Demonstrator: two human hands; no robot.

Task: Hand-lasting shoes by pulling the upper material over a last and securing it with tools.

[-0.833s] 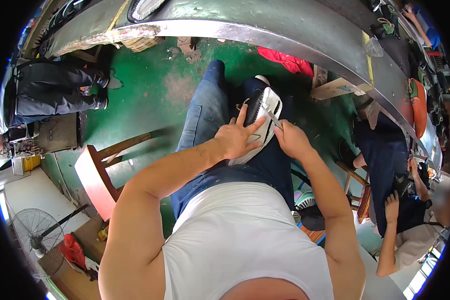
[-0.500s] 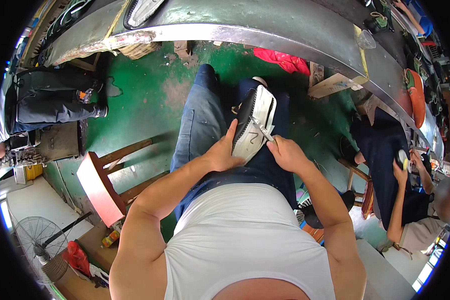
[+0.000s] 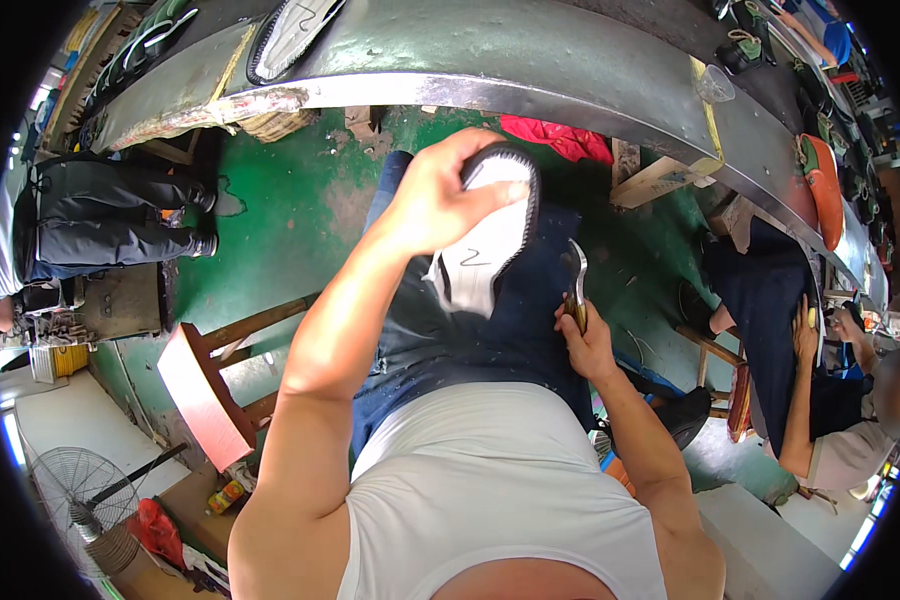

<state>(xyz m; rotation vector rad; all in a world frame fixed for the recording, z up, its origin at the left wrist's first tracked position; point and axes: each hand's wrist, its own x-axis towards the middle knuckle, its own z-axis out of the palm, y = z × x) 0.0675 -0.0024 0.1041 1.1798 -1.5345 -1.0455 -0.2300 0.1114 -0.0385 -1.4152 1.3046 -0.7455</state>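
Observation:
My left hand (image 3: 438, 195) grips an unfinished shoe (image 3: 490, 240) raised over my lap, its thumb pressed on the pale underside. The shoe's bottom faces me, showing a dark handwritten mark and a black, crimped or stitched-looking rim. Beside my right thigh, my right hand (image 3: 584, 335) is closed around a slim curved metal tool (image 3: 578, 262) with a yellowish handle. The tool points up and away from the shoe without touching it; its exact kind is unclear.
Across the front runs a metal-edged workbench (image 3: 400, 92) with another shoe (image 3: 292, 40) lying bottom up. A wooden stool (image 3: 205, 390) stands left and a fan (image 3: 85, 490) lower left. At right a seated co-worker (image 3: 820, 420) handles something; another person's legs (image 3: 120, 210) show at left.
My left hand has shifted its grip to the shoe's far end and lifted it, turning it. My right hand has drawn the tool off the shoe, to the right and toward me.

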